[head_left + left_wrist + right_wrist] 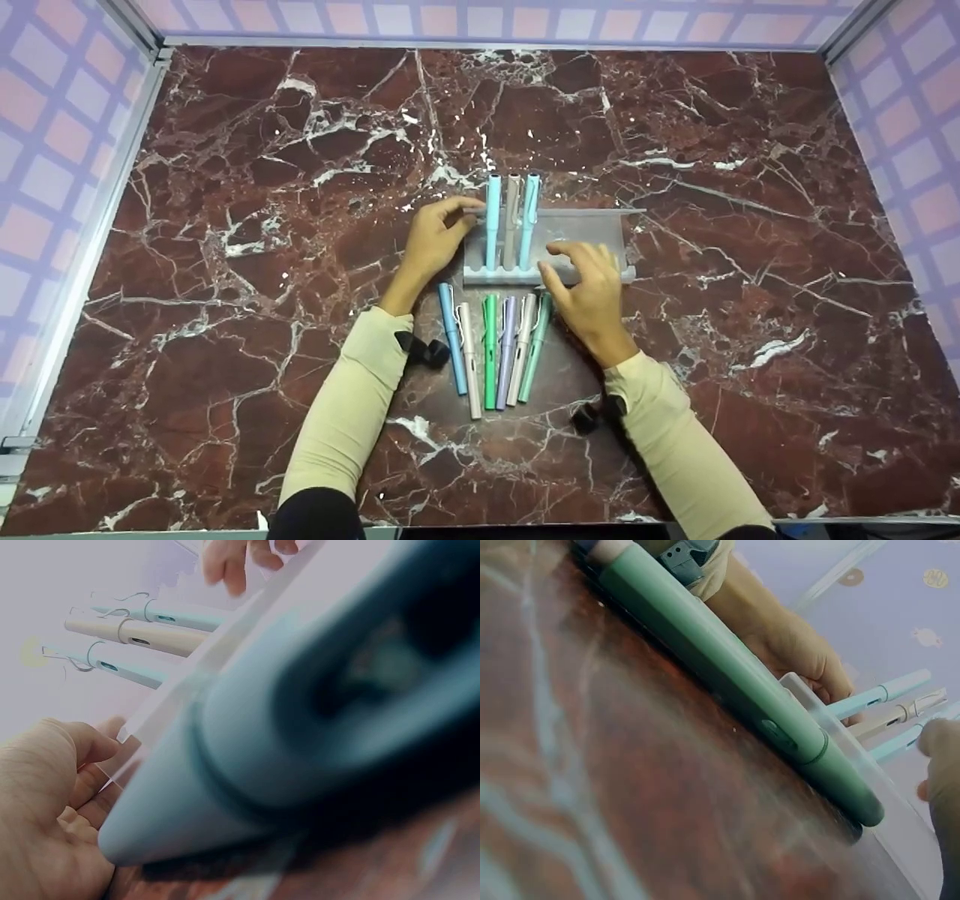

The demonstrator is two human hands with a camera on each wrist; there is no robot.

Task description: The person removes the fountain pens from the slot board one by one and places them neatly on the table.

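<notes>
A clear plastic pen stand (577, 236) with a notched front rail holds three capped pens: a light blue pen (493, 217), a grey-brown pen (512, 225) and another light blue pen (530, 217). At its left side, my left hand (433, 238) grips the edge, thumb and fingers on either side of the clear plastic in the left wrist view. My right hand (589, 285) hovers over the right half of the stand, thumb and forefinger spread, with nothing between them. The gap between its fingertips lies just right of the second light blue pen.
In front of the stand, several pens lie side by side: a blue pen (452, 337), a bright green pen (490, 352), a purple pen (506, 352), a dark green pen (535, 349) and pale ones. They rest on a red marbled table (225, 337) bounded by patterned walls.
</notes>
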